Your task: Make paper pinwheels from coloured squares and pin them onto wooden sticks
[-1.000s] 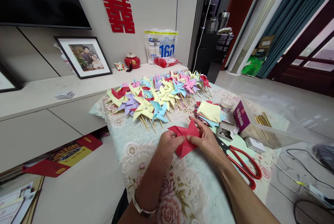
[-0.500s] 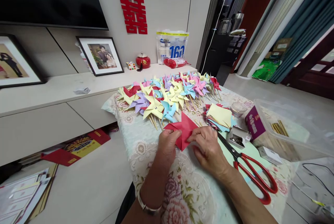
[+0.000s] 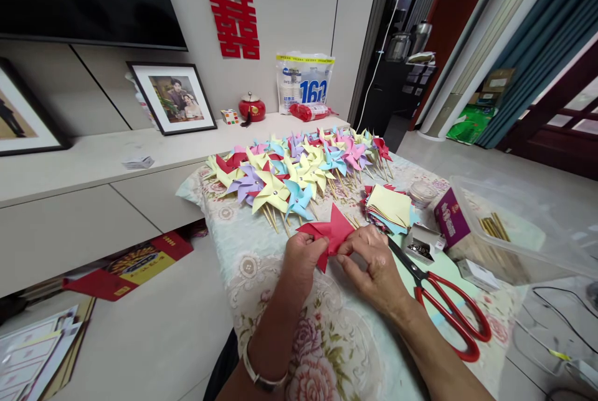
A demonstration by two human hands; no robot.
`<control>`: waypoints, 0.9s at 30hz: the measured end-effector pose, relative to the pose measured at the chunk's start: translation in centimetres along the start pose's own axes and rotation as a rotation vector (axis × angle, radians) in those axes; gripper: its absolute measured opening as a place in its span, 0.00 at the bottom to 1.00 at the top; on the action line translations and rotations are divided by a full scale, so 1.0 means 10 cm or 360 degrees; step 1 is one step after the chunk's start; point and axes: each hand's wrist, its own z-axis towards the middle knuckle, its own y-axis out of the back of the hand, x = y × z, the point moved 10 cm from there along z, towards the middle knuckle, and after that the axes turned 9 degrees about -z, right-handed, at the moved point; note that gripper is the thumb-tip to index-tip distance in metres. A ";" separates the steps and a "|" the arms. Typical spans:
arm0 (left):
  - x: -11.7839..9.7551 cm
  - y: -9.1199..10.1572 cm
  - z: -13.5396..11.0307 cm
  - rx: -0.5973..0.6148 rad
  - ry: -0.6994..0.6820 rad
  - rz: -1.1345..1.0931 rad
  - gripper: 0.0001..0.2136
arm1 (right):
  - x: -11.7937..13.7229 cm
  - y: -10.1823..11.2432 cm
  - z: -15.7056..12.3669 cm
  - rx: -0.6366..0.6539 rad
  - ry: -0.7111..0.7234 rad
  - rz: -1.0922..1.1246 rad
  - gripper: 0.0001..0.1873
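Between my hands, above the flowered tablecloth point(image 3: 261, 320), is a red paper pinwheel point(image 3: 332, 230) with its blades folded into points. My left hand point(image 3: 303, 258) pinches its left side, thumb on top. My right hand point(image 3: 371, 258) grips its right edge, the fingers curled and partly hiding the paper. No stick shows on this pinwheel. Just beyond lie many finished pinwheels point(image 3: 271, 192) on sticks, in yellow, blue, purple, pink and red. Large scissors point(image 3: 448, 301) with red handles rest beside my right forearm.
Right of the pinwheels sits a stack of coloured paper point(image 3: 390, 207). Near it are a small box of metal fasteners point(image 3: 420, 250), a white box point(image 3: 478, 275) and a clear plastic bin point(image 3: 514, 245) holding sticks. A white cabinet point(image 3: 93, 170) with framed photos runs along the wall.
The red pinwheel has turned slightly in my hands, its top point now leaning a little to the right. Both hands keep their grip. The whole view has shifted slightly.
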 end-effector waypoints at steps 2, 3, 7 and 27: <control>0.01 0.00 0.00 0.0000 -0.0003 0.0028 0.07 | -0.07 -0.01 0.00 0.0008 -0.0077 0.0060 0.07; 0.02 -0.01 0.00 0.0006 -0.0001 0.0040 0.07 | -0.09 -0.02 0.00 0.0012 -0.0113 0.0089 0.07; 0.04 -0.02 0.00 0.0014 -0.0002 0.0090 0.06 | -0.21 -0.06 0.00 0.0029 -0.0278 0.0168 0.08; -0.02 -0.16 -0.07 0.0114 0.0010 0.0219 0.06 | -0.37 -0.15 -0.03 0.0068 -0.0504 0.0172 0.06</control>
